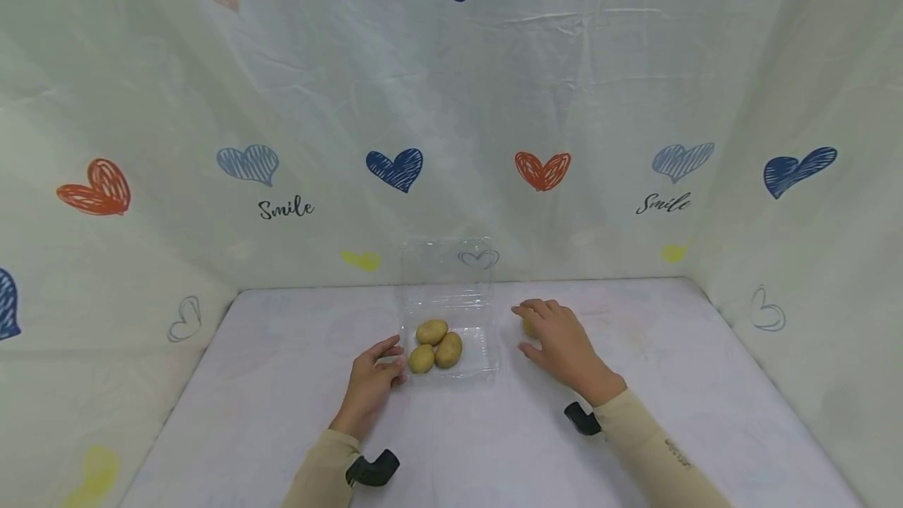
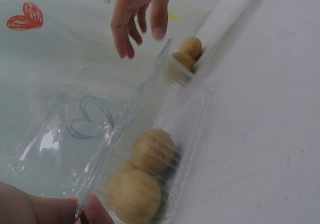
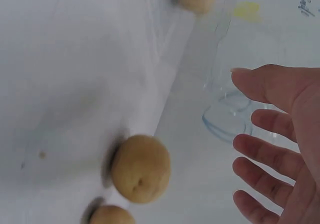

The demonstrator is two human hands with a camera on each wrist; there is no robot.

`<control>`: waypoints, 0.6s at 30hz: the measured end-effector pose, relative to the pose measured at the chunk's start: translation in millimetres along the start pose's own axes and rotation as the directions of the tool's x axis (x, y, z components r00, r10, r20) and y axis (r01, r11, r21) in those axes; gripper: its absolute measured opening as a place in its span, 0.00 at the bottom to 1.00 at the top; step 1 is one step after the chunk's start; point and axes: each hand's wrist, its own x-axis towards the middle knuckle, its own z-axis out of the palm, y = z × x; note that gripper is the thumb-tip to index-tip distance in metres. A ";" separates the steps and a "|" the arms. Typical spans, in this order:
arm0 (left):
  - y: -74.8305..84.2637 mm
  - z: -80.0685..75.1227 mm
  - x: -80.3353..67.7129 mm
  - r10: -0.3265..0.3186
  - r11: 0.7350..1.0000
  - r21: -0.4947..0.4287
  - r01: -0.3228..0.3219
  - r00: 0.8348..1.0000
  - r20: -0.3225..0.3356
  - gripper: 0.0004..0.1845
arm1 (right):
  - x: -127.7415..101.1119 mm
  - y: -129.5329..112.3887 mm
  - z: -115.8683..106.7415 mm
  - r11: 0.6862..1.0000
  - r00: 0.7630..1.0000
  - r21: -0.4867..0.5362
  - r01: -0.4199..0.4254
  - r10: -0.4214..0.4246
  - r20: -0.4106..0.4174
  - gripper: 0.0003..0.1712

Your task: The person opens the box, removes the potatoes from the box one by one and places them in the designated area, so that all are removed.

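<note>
A clear plastic clamshell box [image 1: 480,351] stands on the table with its lid [image 1: 444,265] raised at the back. Three potatoes [image 1: 448,350] lie together in its left half. My left hand [image 1: 374,382] is at the box's left side, and its thumb and finger pinch the rim [image 2: 107,146] in the left wrist view. To the right of the box my right hand [image 1: 564,343] hovers with spread, relaxed fingers and nothing in them. Below it, two loose potatoes rest on the table, a nearer one [image 3: 141,169] and another [image 3: 112,215] cut by the right wrist view's edge.
The white-covered table [image 1: 317,320] runs back to a hanging pale curtain [image 1: 451,100] printed with hearts and the word Smile. Both forearms in beige sleeves [image 1: 656,445] carry dark wrist mounts [image 1: 374,469].
</note>
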 end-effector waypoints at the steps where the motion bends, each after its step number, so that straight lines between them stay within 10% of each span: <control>1: -0.2 -0.1 0.1 0.001 1.000 -0.001 -0.001 1.000 0.001 0.26 | 1.0 -3.0 0.6 1.000 1.000 -0.003 0.007 -0.007 0.003 0.34; 18: 1.1 0.1 -1.2 0.000 1.000 -0.002 0.000 1.000 -0.006 0.26 | 16.8 -49.4 15.4 0.989 0.989 0.006 0.145 -0.145 0.006 0.33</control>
